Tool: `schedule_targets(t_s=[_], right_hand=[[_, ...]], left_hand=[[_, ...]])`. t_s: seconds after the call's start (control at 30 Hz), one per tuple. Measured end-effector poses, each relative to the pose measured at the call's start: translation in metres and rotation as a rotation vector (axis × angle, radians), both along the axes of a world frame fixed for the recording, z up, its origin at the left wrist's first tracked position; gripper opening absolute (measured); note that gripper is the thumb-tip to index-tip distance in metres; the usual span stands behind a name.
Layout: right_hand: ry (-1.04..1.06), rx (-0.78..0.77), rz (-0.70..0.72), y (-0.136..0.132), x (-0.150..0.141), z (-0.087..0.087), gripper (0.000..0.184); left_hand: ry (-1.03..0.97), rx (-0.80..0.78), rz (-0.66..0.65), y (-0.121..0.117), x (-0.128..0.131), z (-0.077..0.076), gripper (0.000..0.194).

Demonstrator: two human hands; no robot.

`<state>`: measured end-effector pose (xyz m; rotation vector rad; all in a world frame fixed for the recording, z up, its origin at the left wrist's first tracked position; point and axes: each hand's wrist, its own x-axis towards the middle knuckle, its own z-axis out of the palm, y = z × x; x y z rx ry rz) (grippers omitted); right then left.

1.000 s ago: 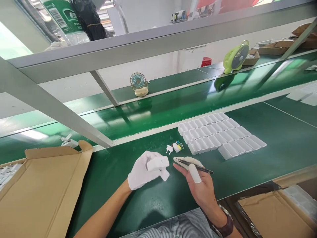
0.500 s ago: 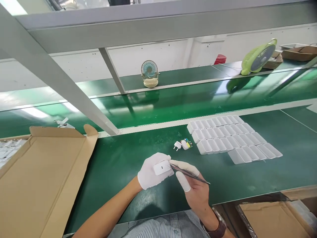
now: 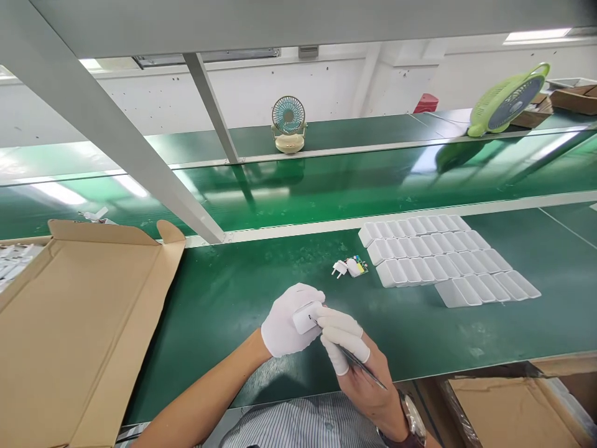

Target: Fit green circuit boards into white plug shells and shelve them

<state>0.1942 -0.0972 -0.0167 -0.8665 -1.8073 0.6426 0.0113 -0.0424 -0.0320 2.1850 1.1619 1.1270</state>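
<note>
**One white case (image 3: 304,320) and one pair of tweezers (image 3: 368,372)**

Closest to us are one striped shirt (image 3: 298,426) and one watch (image 3: 414,418). The right hand (image 3: 361,361) wears three white finger covers that we can see, and it pinches the tweezers. The left hand (image 3: 290,325), in one white glove, curls around the small case, over the green surface (image 3: 224,298). The tweezers' tip is at the case's face; we cannot tell if it goes inside.

One brown box (image 3: 107,311) sits on the left, and one more box (image 3: 504,407) is low on the right.

Past the hands, we see one white plug piece (image 3: 339,269) with two pins, just beside one little circuit board (image 3: 358,266). To their right, white shells (image 3: 417,272) make four rows, packed too tightly for us to count each one.

Farther off stand two fans: one small blue fan (image 3: 288,115) and one big green fan (image 3: 508,102).
</note>
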Motion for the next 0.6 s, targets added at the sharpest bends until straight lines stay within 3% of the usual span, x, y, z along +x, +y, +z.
schedule_targets(t_s=[0.1,0.33,0.47,0.6], right_hand=[[-0.015,0.023,0.004,0.000,0.000,0.000,0.060],[-0.030,0.067,0.065,0.001,0.002,-0.003,0.058],[-0.073,0.117,0.086,-0.001,0.005,-0.008,0.056],[-0.122,0.116,0.123,-0.002,0.008,-0.010,0.060]], left_hand=[[0.041,0.043,0.002,0.000,-0.001,-0.002,0.015],[0.003,0.175,-0.031,0.001,-0.003,-0.012,0.035],[-0.080,0.108,-0.041,-0.001,-0.002,-0.016,0.042],[-0.147,0.003,-0.039,-0.004,-0.002,-0.018,0.034]])
